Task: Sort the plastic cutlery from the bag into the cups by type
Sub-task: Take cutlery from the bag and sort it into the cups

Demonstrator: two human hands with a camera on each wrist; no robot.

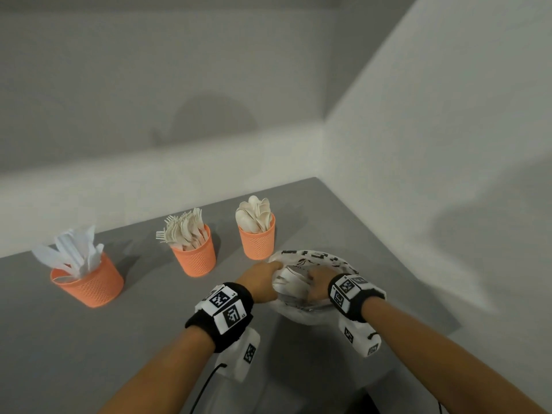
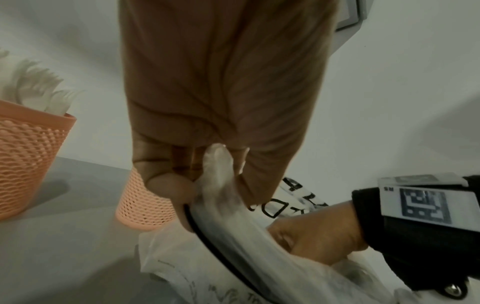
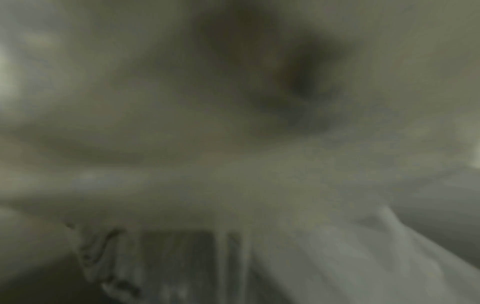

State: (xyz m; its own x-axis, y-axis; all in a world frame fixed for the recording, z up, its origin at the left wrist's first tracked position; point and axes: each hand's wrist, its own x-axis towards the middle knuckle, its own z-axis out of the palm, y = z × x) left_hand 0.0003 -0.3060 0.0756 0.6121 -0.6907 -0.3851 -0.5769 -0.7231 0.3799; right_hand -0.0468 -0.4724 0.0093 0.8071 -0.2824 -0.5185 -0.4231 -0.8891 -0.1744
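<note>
A white plastic bag (image 1: 310, 258) with black print lies on the grey table in front of me. My left hand (image 1: 263, 279) grips the bag's left rim (image 2: 218, 185), pinching the plastic between thumb and fingers. My right hand (image 1: 318, 283) reaches down inside the bag; its fingers are hidden by the plastic. The right wrist view is a dark blur of bag film. Three orange mesh cups stand behind: one with knives (image 1: 86, 282), one with forks (image 1: 194, 252), one with spoons (image 1: 257, 237).
The grey table (image 1: 59, 339) ends at white walls behind and to the right. The fork cup (image 2: 26, 160) and the spoon cup (image 2: 145, 207) stand close to the left of the bag. Black cables hang below my wrists.
</note>
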